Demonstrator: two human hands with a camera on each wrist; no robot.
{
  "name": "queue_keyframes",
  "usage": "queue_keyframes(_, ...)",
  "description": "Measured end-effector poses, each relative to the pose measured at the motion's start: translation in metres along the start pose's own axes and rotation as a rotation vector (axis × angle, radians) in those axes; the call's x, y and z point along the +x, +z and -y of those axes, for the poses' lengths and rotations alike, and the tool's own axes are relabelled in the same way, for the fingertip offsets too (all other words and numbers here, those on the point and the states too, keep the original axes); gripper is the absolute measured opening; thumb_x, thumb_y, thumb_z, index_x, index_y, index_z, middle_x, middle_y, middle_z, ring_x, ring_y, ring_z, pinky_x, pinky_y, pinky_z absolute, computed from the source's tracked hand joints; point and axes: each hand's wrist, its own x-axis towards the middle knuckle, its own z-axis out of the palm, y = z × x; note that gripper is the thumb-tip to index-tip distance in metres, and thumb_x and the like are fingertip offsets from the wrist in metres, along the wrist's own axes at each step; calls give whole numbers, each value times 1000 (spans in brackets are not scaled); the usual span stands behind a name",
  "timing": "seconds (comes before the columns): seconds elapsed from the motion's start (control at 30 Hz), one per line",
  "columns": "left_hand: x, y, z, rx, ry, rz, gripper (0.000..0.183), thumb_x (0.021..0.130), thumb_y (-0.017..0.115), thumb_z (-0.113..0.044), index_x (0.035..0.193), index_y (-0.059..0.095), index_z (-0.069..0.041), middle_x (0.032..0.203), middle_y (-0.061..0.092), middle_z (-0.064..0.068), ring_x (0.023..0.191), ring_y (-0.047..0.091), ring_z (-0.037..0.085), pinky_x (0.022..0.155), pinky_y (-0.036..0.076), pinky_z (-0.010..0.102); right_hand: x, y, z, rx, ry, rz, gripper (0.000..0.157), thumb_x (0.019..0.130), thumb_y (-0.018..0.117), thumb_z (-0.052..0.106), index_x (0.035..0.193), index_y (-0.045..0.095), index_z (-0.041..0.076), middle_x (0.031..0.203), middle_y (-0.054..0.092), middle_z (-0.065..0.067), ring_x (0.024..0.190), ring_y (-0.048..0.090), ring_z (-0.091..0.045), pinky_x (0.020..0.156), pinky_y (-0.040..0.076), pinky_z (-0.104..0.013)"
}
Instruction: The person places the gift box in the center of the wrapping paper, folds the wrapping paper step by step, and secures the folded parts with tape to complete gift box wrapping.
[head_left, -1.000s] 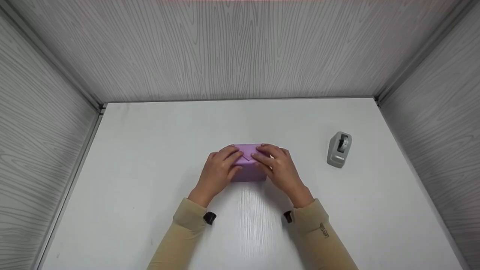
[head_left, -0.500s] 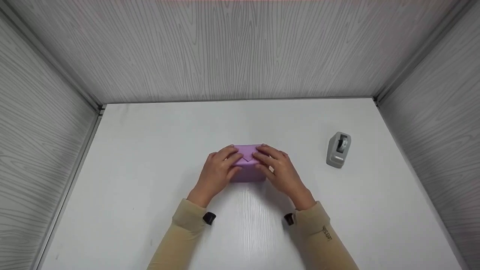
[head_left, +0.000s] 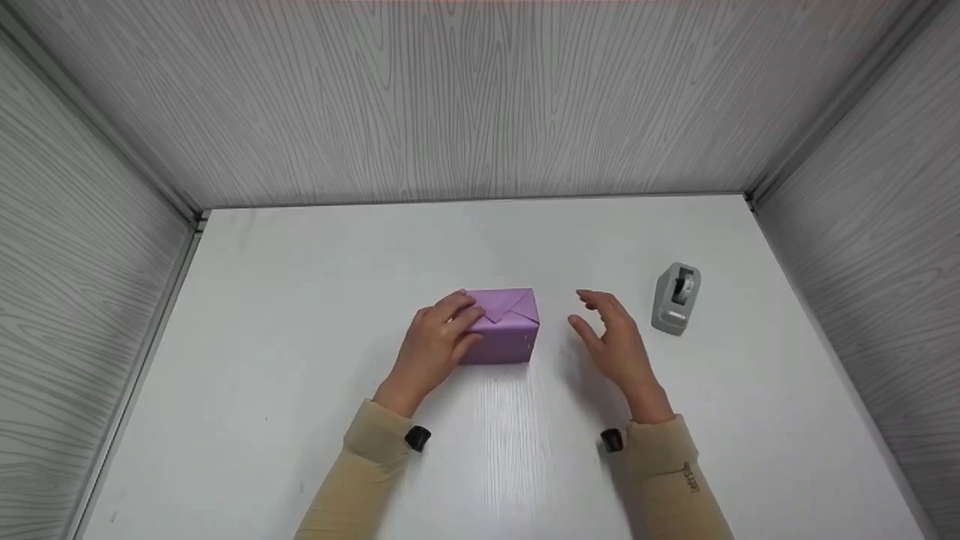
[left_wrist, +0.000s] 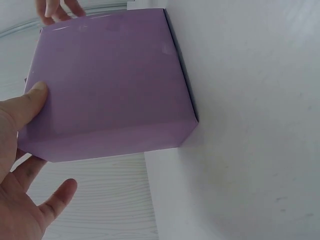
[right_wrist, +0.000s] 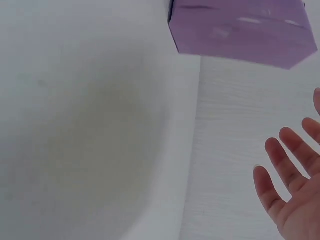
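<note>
A box wrapped in purple paper [head_left: 504, 345] sits on the white table, with folded paper flaps meeting in a point on its top. My left hand [head_left: 429, 346] grips its left end, the thumb against the near face and the fingers over the top. The left wrist view shows the thumb pressing the purple face [left_wrist: 107, 80], with one finger standing off the box. My right hand [head_left: 621, 349] is apart from the box, to its right, fingers spread and holding nothing. That same hand [right_wrist: 300, 200] appears at the lower right of the right wrist view, away from the box [right_wrist: 240, 35].
A grey tape dispenser [head_left: 676, 300] with a roll in it stands on the table [head_left: 315, 285] to the right of my right hand. Grey wood-grain panels [head_left: 465, 105] enclose the table at the back and on both sides.
My right hand has let go of the box and moved right, uncovering the box's right end and its diagonal paper fold. The left hand has stayed in place on the box.
</note>
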Motion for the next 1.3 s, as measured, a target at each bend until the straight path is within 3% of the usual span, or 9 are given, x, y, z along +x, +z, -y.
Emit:
queue_keyframes(0.23,-1,0,-1,-3,-4,5,35,89,72,-27,120,69,-11,126,60,8,127,51,25,89,47,49,-2,-39,-29,-79,280,-42,45,98,62,26,136,53,4,118,58,-19,106,56,-31,85,46,-46)
queue_keyframes(0.47,0,0,0,-1,-2,0,35,89,72,-28,120,69,-12,126,59,7,127,51,25,90,47,48,-1,-72,-59,-184,501,-104,45,100,56,26,137,51,0,116,56,-20,104,56,-33,78,47,-45)
queue_keyframes(0.7,0,0,-1,-1,-15,14,35,90,71,-29,121,69,-13,128,59,6,128,50,25,92,46,47,-5,-96,-84,-249,691,-48,52,103,45,35,139,48,-2,115,54,-23,97,54,-34,70,45,-40)
queue_keyframes(1.07,0,1,1,-21,-10,-6,34,89,72,-27,119,70,-12,127,60,6,128,51,24,90,47,47,1,-100,-106,-116,792,80,52,104,39,35,130,54,-7,120,57,-24,103,52,-32,85,45,-43)
queue_keyframes(1.3,0,1,1,-23,-18,-2,35,89,72,-28,119,70,-12,128,60,7,128,51,25,91,46,47,7,-97,-109,-47,852,91,54,101,44,34,132,53,-9,121,59,-24,102,55,-28,83,47,-38)
